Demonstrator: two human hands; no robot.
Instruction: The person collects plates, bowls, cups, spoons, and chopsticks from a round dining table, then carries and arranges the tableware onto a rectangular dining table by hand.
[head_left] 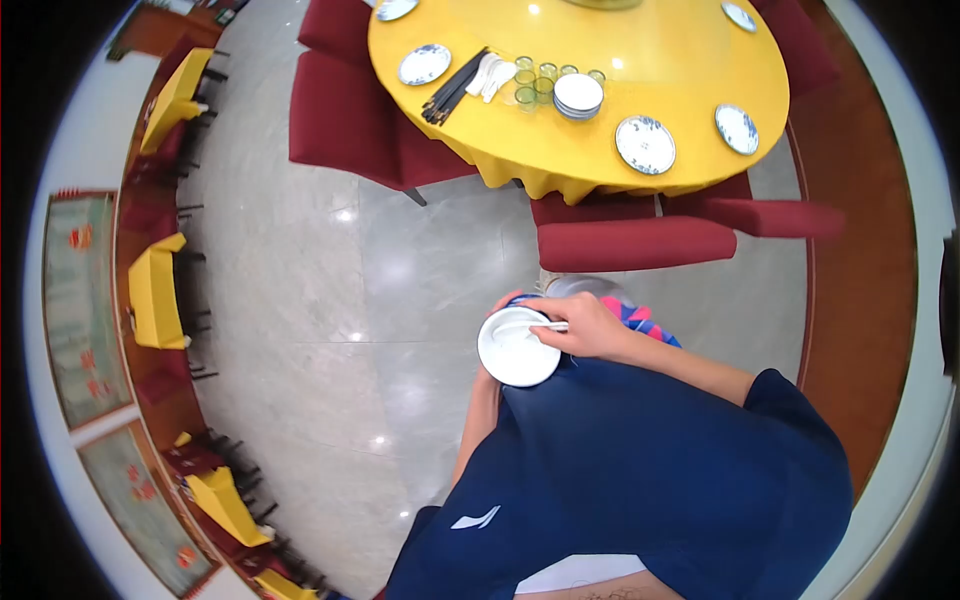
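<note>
My left hand (508,300) is wrapped round the far left side of a white bowl (505,365), held in front of my chest. Most of that hand is hidden by the bowl. My right hand (588,325) pinches the short handle of a white spoon (548,326), whose head lies inside the bowl. A blue and pink patterned cloth (640,318) shows beyond my right wrist, and a bit of blue cloth is by my left fingers. What holds the cloth cannot be made out.
Ahead stands a round table with a yellow cloth (690,80), bearing plates (645,145), stacked bowls (578,95), green glasses (525,78), white spoons (490,76) and black chopsticks (455,88). Red chairs (640,245) surround it. More yellow-covered tables (157,300) line the left wall.
</note>
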